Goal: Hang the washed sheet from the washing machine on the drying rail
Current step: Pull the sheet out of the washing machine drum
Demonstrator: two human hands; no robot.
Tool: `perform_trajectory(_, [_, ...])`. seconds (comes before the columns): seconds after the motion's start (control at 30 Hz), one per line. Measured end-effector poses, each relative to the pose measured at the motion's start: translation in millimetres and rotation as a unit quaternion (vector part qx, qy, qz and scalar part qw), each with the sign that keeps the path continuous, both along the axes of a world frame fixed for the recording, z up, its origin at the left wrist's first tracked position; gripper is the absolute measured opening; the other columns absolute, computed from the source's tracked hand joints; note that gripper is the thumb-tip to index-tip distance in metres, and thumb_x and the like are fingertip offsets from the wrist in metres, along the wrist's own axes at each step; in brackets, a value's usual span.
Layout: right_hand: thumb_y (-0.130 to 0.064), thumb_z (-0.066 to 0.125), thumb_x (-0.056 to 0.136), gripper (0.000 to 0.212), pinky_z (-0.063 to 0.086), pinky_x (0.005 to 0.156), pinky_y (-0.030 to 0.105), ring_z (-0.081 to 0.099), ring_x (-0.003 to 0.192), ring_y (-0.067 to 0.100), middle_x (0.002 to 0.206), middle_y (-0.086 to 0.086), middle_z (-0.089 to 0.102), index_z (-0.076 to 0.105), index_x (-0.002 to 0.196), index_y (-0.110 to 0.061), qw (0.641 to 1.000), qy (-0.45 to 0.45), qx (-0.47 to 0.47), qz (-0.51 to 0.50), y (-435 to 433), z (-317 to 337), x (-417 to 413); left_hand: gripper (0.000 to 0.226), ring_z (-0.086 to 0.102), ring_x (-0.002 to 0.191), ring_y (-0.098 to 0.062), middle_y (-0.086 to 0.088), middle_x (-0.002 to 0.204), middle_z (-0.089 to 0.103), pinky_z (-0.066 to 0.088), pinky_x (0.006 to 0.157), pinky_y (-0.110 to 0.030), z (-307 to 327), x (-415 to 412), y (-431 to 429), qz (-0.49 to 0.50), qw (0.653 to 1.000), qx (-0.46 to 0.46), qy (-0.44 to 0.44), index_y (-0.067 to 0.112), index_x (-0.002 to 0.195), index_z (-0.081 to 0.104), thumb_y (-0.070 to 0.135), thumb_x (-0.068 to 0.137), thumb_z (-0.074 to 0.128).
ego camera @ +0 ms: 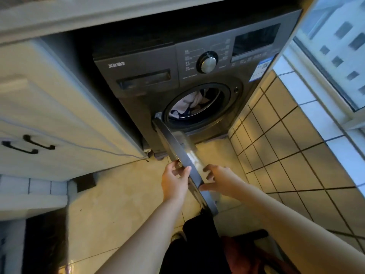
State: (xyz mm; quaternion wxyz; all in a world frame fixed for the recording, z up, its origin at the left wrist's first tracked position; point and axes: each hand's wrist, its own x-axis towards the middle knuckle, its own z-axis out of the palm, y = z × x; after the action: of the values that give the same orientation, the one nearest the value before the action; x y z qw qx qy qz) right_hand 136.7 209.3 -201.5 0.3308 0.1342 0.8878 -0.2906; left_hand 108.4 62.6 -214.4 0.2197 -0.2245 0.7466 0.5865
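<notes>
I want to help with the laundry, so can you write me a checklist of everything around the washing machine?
Surface: beige tiled floor.
Job's things: washing machine, its door swung open; white and dark cloth inside; drying rail not seen.
Clutter: reddish thing at the bottom edge, unclear what.
Hands: left hand and right hand both grip the door's edge.
Cables: thin cable along the cabinet side.
Surroundings: white cabinet left, tiled wall and window right.

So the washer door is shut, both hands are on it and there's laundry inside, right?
Not shut: the head view shows the door swung open. The left hand and right hand do hold its edge, with laundry inside.
</notes>
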Motion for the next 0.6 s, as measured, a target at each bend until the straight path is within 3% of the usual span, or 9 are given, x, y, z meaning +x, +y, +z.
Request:
perform_trajectory(0.1, [-0.047,0.074,0.073,0.087,0.043,0.098,0.031,0.050,0.122,0.019,0.138,0.000,0.049,0.030,0.143,-0.021,0.997,-0.014,-0.050,-0.053,-33.1,-5.3,6.6,0.036,0.064,0.095,-0.015,0.004,0.100,0.066,0.055,0.086,-0.041,0.4,1.8,-31.7,-0.011,1.000,-0.018,0.012,0.024,0.113,0.056,0.026,0.081,0.073])
perform_trajectory(0.23, [-0.045,0.071,0.078,0.089,0.045,0.100,0.035,0.050,0.123,0.022,0.143,0.003,0.043,0.019,0.148,-0.025,0.993,-0.026,-0.094,-0.061,-75.5,-11.3,12.0,0.035,0.063,0.098,-0.014,0.002,0.105,0.067,0.055,0.087,-0.041,1.0,3.1,-66.1,-0.015,0.999,-0.033,0.035,0.022,0.113,0.059,0.025,0.081,0.072])
perform_trajectory(0.47, [-0.047,0.064,0.083,0.081,0.042,0.103,0.038,0.046,0.126,0.022,0.146,0.005,0.038,0.022,0.148,-0.023,0.995,-0.007,-0.087,-0.053,-131.9,-16.2,11.2,0.033,0.061,0.102,-0.012,0.002,0.110,0.066,0.053,0.092,-0.039,6.2,-1.2,-114.1,-0.039,0.996,-0.065,0.055,0.018,0.116,0.061,0.023,0.084,0.069])
perform_trajectory(0.6, [-0.046,0.060,0.086,0.074,0.041,0.105,0.040,0.045,0.127,0.022,0.144,0.005,0.041,0.025,0.147,-0.020,0.992,0.011,-0.105,-0.070,-153.0,-19.6,8.6,0.025,0.062,0.096,-0.008,0.007,0.102,0.066,0.054,0.088,-0.038,7.5,-2.8,-136.6,-0.048,0.991,-0.098,0.081,0.021,0.108,0.064,0.023,0.083,0.069])
